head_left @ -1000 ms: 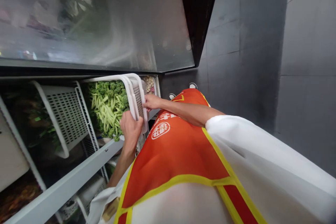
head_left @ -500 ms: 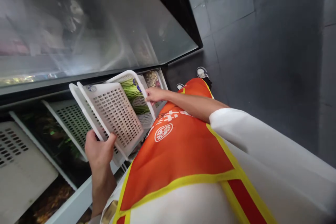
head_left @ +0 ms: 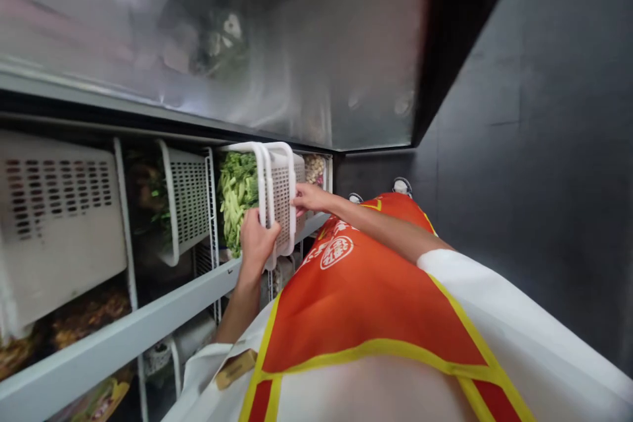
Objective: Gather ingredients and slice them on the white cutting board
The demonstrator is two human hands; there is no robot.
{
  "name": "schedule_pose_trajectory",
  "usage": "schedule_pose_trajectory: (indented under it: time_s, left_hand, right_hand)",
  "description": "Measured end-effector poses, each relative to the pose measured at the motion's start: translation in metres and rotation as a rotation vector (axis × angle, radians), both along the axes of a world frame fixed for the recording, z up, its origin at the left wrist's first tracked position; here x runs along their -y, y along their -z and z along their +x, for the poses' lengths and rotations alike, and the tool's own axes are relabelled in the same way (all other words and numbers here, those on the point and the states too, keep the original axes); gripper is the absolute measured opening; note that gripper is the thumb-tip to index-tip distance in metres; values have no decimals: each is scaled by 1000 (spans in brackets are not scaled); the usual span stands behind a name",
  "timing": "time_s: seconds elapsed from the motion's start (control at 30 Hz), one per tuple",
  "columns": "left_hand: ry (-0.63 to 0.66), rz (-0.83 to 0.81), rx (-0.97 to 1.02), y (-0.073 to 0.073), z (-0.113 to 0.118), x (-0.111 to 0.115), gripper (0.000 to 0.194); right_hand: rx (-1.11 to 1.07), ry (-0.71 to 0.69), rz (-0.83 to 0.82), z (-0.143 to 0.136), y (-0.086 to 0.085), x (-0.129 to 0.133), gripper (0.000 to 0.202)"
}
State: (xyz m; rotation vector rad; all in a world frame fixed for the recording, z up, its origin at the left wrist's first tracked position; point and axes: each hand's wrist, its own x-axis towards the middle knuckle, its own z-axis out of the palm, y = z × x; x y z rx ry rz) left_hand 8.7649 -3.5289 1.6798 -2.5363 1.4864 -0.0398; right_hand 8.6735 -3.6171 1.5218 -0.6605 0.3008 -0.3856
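While both hands clamp the white baskets [head_left: 277, 194] at the shelf [head_left: 123, 330] edge, left hand [head_left: 257, 244] grips the near rim, right hand [head_left: 309, 198] the side. Greens [head_left: 236, 191] sit just beside; steel panel [head_left: 297, 46] above, dark wall [head_left: 544, 145] right.

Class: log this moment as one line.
left hand: grips white basket | right hand: on basket side | basket: beside green vegetables | place: display shelf
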Motion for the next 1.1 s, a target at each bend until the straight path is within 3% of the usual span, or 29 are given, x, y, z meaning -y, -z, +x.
schedule_pose_trajectory:
  time_s: [0.13, 0.33, 0.53, 0.73, 0.83, 0.97, 1.1]
  left_hand:
    - [12, 30, -24, 12, 10, -9, 23]
    - [68, -25, -33, 12, 32, -7, 25]
    - [163, -26, -28, 21, 79, -5, 23]
    - [170, -10, 20, 15, 130, 4, 23]
    - [108, -67, 135, 19, 132, 4, 31]
    - [-67, -218, 257, 40, 116, 0, 53]
    - [-111, -262, 266, 56, 124, -2, 48]
  right_hand:
    - [-19, -4, 60, 15, -5, -3, 19]
    - [-51, 38, 65, 37, -15, 1, 23]
    - [-135, 42, 117, 77, -27, 4, 20]
    - [-172, -23, 71, 110, -37, 5, 21]
    - [-211, -59, 73, 113, -31, 3, 28]
    - [-276, -141, 77, 109, -15, -3, 23]
    - [-327, -221, 51, 105, 1, -10, 22]
